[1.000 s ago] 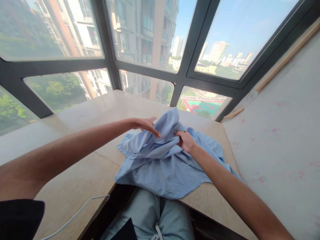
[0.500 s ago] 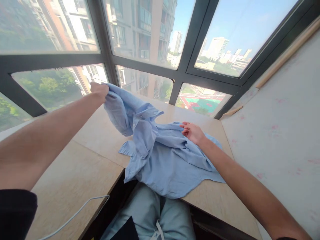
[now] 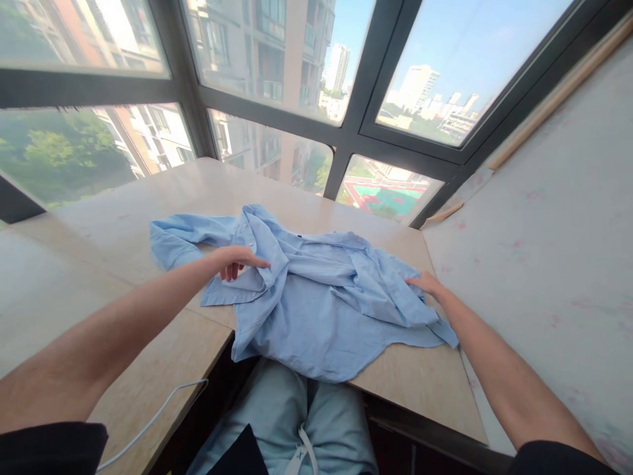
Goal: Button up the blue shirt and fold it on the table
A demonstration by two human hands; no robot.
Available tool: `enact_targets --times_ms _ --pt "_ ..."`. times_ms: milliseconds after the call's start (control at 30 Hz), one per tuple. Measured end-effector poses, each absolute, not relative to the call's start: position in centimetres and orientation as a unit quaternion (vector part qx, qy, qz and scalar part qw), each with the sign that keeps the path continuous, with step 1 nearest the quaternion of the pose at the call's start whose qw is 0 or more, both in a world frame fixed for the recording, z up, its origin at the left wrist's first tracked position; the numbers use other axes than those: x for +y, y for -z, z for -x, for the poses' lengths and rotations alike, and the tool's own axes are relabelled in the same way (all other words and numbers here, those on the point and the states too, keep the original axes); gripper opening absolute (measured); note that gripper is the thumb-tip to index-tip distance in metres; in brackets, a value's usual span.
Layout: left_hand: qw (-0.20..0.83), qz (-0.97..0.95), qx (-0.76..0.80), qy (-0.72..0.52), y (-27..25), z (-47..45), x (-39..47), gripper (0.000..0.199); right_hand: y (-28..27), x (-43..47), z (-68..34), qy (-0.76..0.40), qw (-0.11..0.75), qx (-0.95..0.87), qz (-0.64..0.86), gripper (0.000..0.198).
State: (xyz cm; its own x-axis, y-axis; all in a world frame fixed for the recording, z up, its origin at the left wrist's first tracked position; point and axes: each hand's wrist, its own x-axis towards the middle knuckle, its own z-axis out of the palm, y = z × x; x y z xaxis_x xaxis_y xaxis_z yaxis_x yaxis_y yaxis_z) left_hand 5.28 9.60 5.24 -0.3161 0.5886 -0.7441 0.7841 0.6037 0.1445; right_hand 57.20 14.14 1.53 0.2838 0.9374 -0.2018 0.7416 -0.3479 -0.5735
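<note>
A light blue button-up shirt (image 3: 316,310) lies spread and wrinkled on the beige ledge, its lower hem hanging over the front edge above my lap. My left hand (image 3: 242,260) is at the shirt's left front panel, pinching the cloth near the buttons, with the other fingers curled under. Beyond that wrist, one sleeve stretches out to the left, bent at its end. On the right side my right hand (image 3: 426,285) grips the shirt's other sleeve area between its fingers. Part of that grip is hidden by the hand itself.
Dark-framed windows (image 3: 267,109) rise behind the ledge (image 3: 163,178). A patterned wall (image 3: 534,264) closes off the right side. A white cable (image 3: 153,419) runs along the ledge at lower left. My legs (image 3: 297,422) fit into a gap below the front edge.
My left hand has let go of the raised sleeve, now lying flat to the left, and moved down to the front panel. My right hand has shifted right and down along the shirt.
</note>
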Motion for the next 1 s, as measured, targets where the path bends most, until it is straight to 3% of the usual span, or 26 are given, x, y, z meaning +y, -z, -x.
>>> enact_targets --times_ms 100,200,367,500,567,633,733,800,933,1000 --pt "0.428 -0.467 0.771 0.064 -4.0 -6.4 10.1 0.037 -0.7 12.8 -58.9 -0.318 0.176 -0.518 0.774 0.033" --pt "0.377 -0.527 0.758 -0.074 -4.4 -6.6 12.1 0.016 -0.4 12.4 -58.7 -0.361 0.181 -0.496 0.769 0.034" --pt "0.207 -0.578 0.786 -0.075 -6.6 -7.5 14.4 0.021 -1.2 12.3 -54.5 -0.464 0.225 -0.480 0.710 0.010" --pt "-0.013 -0.672 0.736 -0.085 -6.9 -11.3 12.4 0.040 -2.4 10.8 -48.7 -0.550 0.277 -0.478 0.627 0.016" --pt "-0.031 -0.720 0.685 -0.107 -6.4 -14.4 10.8 0.038 -3.1 9.5 -45.9 -0.583 0.297 -0.473 0.590 0.021" --pt "0.056 -0.741 0.659 -0.113 -5.6 -17.8 9.5 0.045 -3.8 8.4 -43.9 -0.616 0.321 -0.457 0.556 0.028" --pt "0.389 -0.667 0.634 -0.042 -4.3 -21.8 8.5 0.061 -4.5 7.3 -42.9 -0.635 0.345 -0.440 0.533 0.033" --pt "0.553 -0.571 0.606 -0.037 -3.2 -23.2 8.6 0.066 -4.7 7.2 -43.4 -0.628 0.365 -0.428 0.538 0.032" --pt "0.680 -0.450 0.558 -0.154 -1.6 -23.6 9.1 0.050 -4.4 7.1 -45.5 -0.641 0.440 -0.338 0.530 0.026" --pt "0.709 -0.431 0.532 -0.167 -1.4 -23.8 9.0 0.053 -4.1 6.7 -45.8 -0.661 0.468 -0.279 0.516 0.023"
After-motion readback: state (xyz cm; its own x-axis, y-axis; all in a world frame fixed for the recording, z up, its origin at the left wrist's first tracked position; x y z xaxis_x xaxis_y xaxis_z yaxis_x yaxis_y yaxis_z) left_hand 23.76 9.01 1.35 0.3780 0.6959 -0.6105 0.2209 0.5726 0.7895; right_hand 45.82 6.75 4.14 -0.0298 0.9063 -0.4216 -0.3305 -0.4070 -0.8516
